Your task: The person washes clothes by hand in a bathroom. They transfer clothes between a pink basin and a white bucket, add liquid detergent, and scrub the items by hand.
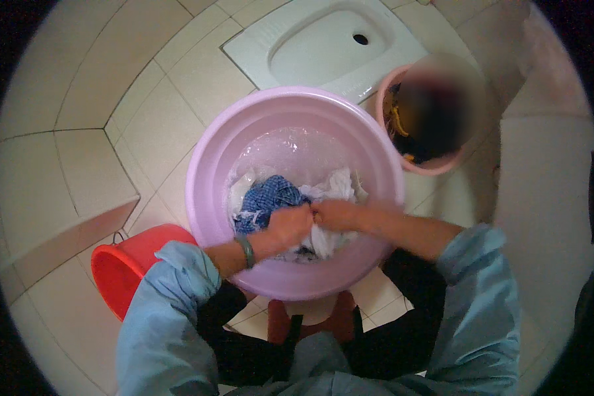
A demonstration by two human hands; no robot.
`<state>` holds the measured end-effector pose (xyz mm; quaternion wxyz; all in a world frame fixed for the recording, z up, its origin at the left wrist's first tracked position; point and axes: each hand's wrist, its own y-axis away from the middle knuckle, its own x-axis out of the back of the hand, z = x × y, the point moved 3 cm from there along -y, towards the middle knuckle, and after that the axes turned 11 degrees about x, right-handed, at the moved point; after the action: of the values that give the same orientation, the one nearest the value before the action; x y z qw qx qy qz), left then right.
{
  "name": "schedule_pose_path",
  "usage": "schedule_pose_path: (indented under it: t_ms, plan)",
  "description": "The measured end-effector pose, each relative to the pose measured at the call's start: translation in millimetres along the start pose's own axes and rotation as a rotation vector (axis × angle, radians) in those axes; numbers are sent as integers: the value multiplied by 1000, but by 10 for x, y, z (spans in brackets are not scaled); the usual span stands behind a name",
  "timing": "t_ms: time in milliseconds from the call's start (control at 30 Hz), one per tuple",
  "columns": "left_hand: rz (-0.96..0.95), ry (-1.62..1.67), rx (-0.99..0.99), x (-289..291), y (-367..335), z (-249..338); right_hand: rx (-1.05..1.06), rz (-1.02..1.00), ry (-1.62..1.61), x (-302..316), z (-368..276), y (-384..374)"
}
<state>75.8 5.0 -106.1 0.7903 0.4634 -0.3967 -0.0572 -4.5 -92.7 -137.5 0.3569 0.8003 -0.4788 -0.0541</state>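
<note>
In the purple basin [208,148], the left hand [289,226] and right hand [338,215] meet, fingers apparently clenched on the white cloth [325,243]. Washing looks under way, unfinished: this and the blue checked cloth [268,199] lie inside the basin.

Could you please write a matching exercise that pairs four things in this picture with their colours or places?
1. large basin
2. bucket
3. checked cloth
4. squat toilet

A. red, tipped over on the left
B. white, set in the floor
C. blue, bunched near the left hand
D. pale purple, holding water

Pairs: 1-D; 2-A; 3-C; 4-B
</note>
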Motion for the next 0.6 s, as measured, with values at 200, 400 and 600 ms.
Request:
schedule_pose_path:
  t_ms: [200,400,600]
  plan:
    - [413,160,-85,-640,-53,-341,239,460,400,-255,-84,-157]
    - [268,98,136,-285,-540,-250,25,453,324,-1,655,-992]
    - [286,121,271,-169,-398,-223,-127,379,648,346,20,-758]
